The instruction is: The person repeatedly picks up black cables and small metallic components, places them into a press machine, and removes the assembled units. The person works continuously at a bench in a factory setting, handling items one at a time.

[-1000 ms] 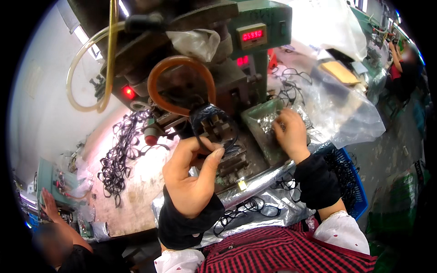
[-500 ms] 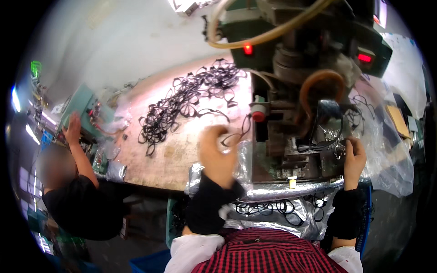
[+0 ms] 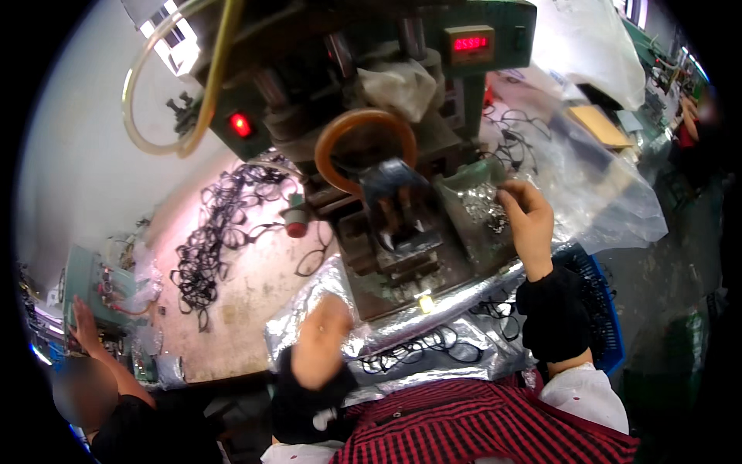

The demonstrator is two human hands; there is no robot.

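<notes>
Right hand point(image 3: 529, 224) — fingers pinched on small metal parts point(image 3: 483, 207) in the green tray point(image 3: 464, 193). Left hand point(image 3: 321, 340) — loosely curled, grip indiscernible, just above black cables point(image 3: 417, 349) on foil.

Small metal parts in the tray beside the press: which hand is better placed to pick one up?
Right. The right hand already has its fingertips at the small metal parts in the tray. The left hand is low, near the foil-covered bench edge, away from the tray.

green press machine point(image 3: 433, 116); orange ring point(image 3: 363, 151), black cables point(image 3: 209, 247), blue crate point(image 3: 603, 309), red-black checked shirt point(image 3: 479, 425)
</notes>
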